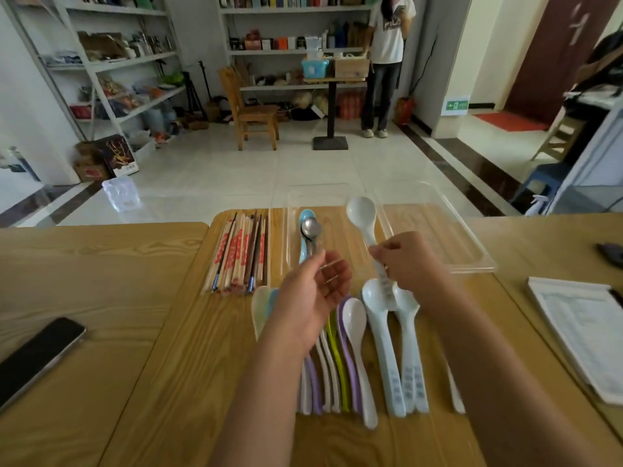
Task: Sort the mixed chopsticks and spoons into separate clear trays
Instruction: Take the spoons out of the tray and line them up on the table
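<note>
Holding a white spoon (362,214) by the middle of its handle, the right hand (408,264) is raised off the worktop (168,332). Its fingers (381,252) are curled and pinch the handle. The spoon's bowl points away from the person, over the rims where the middle tray (289,230) and the right tray (438,237) meet. The handle's tail sticks out below the hand, over the loose spoons (354,348).

Left hand (313,291): palm up, fingers relaxed and slightly bent, gripping nothing. It hovers at the near end of the middle tray, just left of the held spoon but apart from it.

Middle tray: a metal spoon (310,229) lies on a blue spoon (305,215). Their handles run under the left fingertips, so contact cannot be told.

Chopsticks (239,251): a bundle lying lengthwise left of the middle tray, inside what looks like another clear tray.

Loose spoons: a row of white, purple, green and pale blue ones, lying side by side on the worktop under both forearms, which hide part of them.

Further out: a phone (37,358) at the near left and a white pad (586,332) at the right. Beyond the worktop are a wooden chair (251,109) and a person standing (387,62) by the shelves (290,48).
</note>
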